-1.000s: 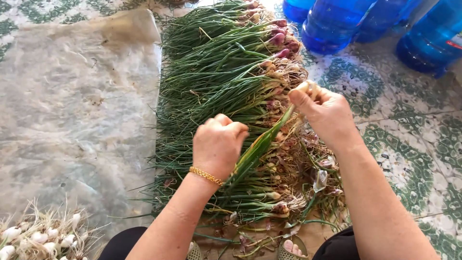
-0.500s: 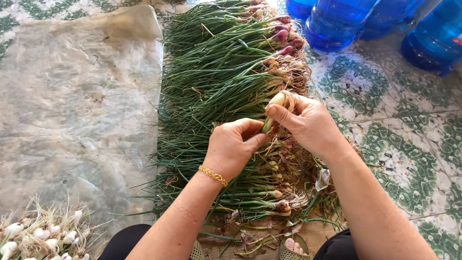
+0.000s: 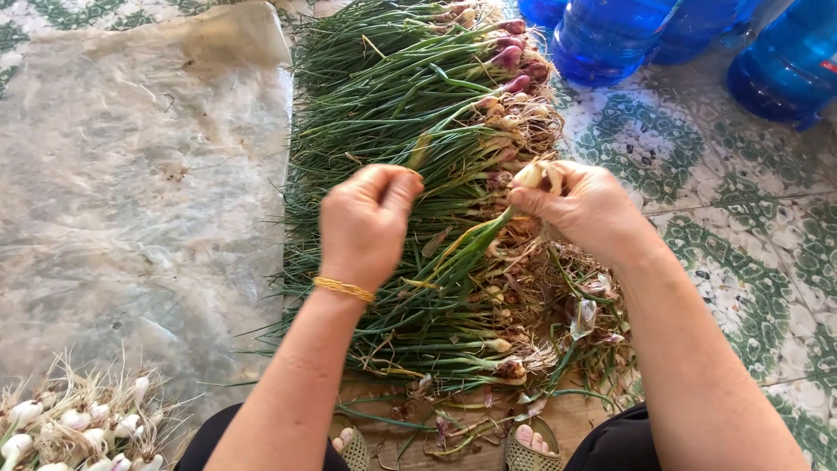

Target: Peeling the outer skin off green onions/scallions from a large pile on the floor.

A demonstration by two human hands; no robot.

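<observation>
Left hand (image 3: 364, 222) has been lifted off the shallot (image 3: 530, 176), pinched on a stripped leaf (image 3: 418, 155); bulb is kept clamped in right hand (image 3: 580, 209). Peeling under way.

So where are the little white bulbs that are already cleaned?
In the head view, the pile of white bulbs lies at the bottom left corner, on the pale plastic sheet, left of the left hand and the green onion stalks.
</observation>
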